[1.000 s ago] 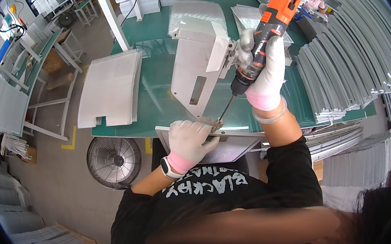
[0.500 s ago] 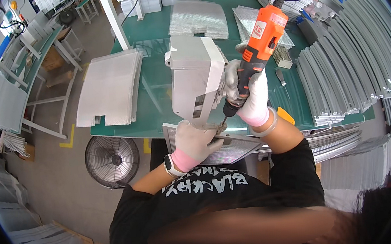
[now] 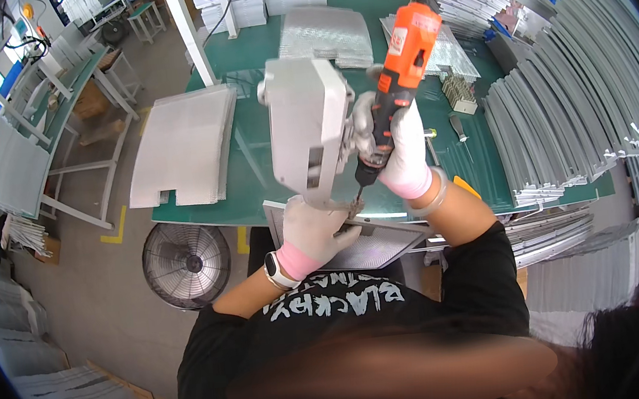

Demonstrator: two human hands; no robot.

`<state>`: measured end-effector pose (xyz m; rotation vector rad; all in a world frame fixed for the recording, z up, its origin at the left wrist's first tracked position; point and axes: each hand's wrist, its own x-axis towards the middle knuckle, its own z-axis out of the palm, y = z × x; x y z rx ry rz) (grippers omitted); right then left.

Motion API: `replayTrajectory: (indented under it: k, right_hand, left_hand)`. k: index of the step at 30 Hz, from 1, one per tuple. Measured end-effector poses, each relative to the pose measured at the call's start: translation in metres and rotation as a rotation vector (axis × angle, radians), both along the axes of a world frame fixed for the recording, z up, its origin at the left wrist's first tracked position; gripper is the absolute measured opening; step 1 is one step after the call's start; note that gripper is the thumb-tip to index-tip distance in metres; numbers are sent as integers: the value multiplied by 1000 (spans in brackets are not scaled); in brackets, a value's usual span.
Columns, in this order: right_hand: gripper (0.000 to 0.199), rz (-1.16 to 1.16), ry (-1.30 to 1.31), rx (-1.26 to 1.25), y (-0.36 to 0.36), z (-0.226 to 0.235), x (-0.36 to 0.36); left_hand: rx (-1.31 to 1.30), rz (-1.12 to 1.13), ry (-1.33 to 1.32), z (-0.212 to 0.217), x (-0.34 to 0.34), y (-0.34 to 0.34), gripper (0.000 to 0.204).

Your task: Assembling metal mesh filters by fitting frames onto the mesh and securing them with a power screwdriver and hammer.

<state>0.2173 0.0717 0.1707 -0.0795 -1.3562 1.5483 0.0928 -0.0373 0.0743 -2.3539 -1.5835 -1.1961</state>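
A green-topped bench (image 3: 252, 152) spans the middle of the frame, with a tall row of long grey metal slats (image 3: 582, 102) at the right and a stack of flat white sheets (image 3: 182, 148) left of centre. Near the centre stands a pale grey boxy housing (image 3: 303, 115) with a dark slot. Below it, at the bench's near edge, lies a metal-edged grey mesh panel (image 3: 386, 238). The orange-and-black power driver (image 3: 403, 66) slants down from upper right of centre; the right hand (image 3: 406, 147), white-gloved, has its fingers clamped around the grip. The left hand (image 3: 309, 232), gloved alike, rests over the panel's upper edge; whether its fingers pinch anything I cannot tell. The thin bit (image 3: 359, 193) points at a small metal fitting (image 3: 355, 210); contact is unclear. The step seems to be driver work there, calling for a steady, aligned bit.
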Motion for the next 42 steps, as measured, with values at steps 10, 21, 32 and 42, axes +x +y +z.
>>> replayTrajectory:
  k: [10,21,32,42]
  right_hand:
    - [52,-920,-240,623,105,103,64]
    - [69,-1347,-827,1172,113,139,137]
    - [63,-688,-1493,1087,-46,35,111]
    - [44,-1795,-1198,-406,-243,-159,411]
  left_hand:
    - [-15,110,234,10,-40,39,29]
    - [-204,212,280,52,-86,150,45]
    - [276,-197,404,95,19,63,28]
    - [140,544,418,17,-115,31,59]
